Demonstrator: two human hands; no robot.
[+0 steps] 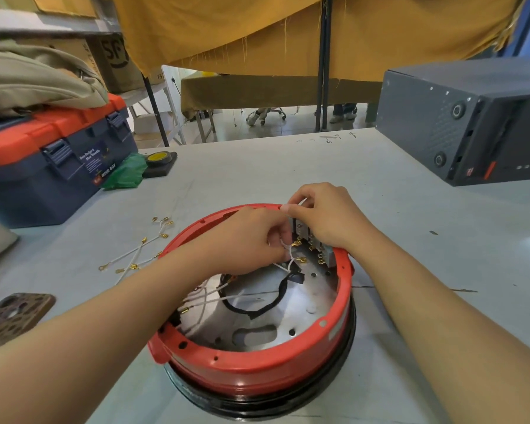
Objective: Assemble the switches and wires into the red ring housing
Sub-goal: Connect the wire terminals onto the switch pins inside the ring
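The red ring housing [257, 367] sits on a black base in the middle of the table, open side up. Switches with brass terminals [314, 250] stand against its far inner wall. My left hand [248, 240] reaches into the housing and pinches a white wire with a brass connector at the switches. My right hand [328, 218] is over the far rim, pinching the other end of a white wire above the switches. More white wires [208, 298] and a black cable [276, 301] lie inside on the metal plate.
Loose white wires with brass terminals [141, 252] lie on the table left of the housing. A blue and orange toolbox [52, 166] stands far left, with yellow tape [159, 159] beside it. A dark computer case [465, 120] stands at the back right. A patterned phone case [10, 319] lies near left.
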